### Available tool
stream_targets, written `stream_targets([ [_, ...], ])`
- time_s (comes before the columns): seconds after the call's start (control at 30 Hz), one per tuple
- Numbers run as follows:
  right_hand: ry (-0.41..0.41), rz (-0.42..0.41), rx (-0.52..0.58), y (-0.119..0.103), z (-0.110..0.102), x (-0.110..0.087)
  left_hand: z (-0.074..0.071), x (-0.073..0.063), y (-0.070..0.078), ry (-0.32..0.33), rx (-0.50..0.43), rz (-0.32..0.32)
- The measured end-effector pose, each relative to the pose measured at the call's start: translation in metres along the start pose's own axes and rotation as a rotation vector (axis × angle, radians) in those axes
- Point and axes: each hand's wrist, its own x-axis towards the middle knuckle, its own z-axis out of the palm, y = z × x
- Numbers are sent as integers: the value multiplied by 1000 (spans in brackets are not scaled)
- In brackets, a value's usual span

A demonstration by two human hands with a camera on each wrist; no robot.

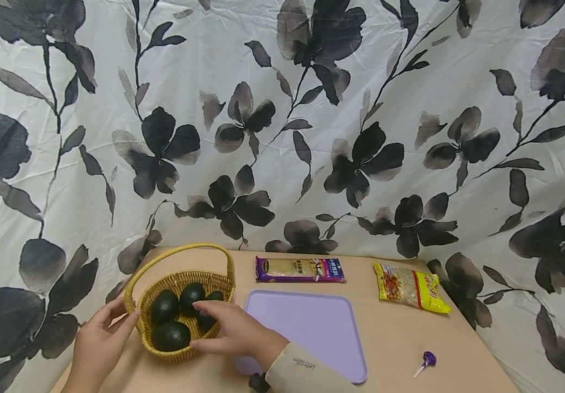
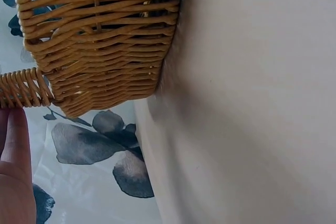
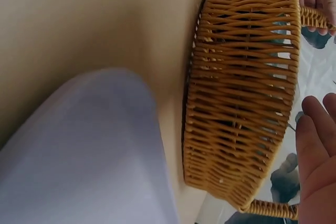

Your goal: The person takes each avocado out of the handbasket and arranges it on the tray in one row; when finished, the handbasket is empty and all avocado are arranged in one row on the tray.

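A woven wicker basket (image 1: 176,357) with a tall arched handle stands on the left of the table, holding several dark green avocados (image 1: 172,336). My left hand (image 1: 98,349) holds the foot of the handle at the basket's left side; the right wrist view shows its fingers around the handle (image 3: 312,17). Over the basket's right rim reaches my right hand (image 1: 235,330), thumb and fingers spread apart near the rightmost avocado (image 1: 206,319). Whether the fingertips touch that avocado, I cannot tell. In the right wrist view the same fingers (image 3: 315,135) extend above the rim, without a visible object.
A lilac tray (image 1: 312,327) lies right of the basket, partly under my right forearm. Behind it is a purple noodle packet (image 1: 299,269). Farther right are a yellow food bag (image 1: 410,287) and a purple lollipop (image 1: 427,360). A small dark object (image 1: 259,382) sits by the sleeve. Floral cloth hangs behind.
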Motion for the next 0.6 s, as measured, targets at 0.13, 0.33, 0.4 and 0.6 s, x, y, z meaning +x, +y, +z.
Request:
stream_targets([
  [0.13,-29,30,-61,-3,3,10,1,0,-1,-5,12,-10],
  [0.33,-84,64,-137,-7,5,30,0,2,-3,-15,21,-12],
  [0.4,-104,64,-143,-8,5,35,-1,2,-3,-25,28,-19],
  [0.6,-147,100,-80,-5,10,47,-1,1,-3,-52,45,-31],
])
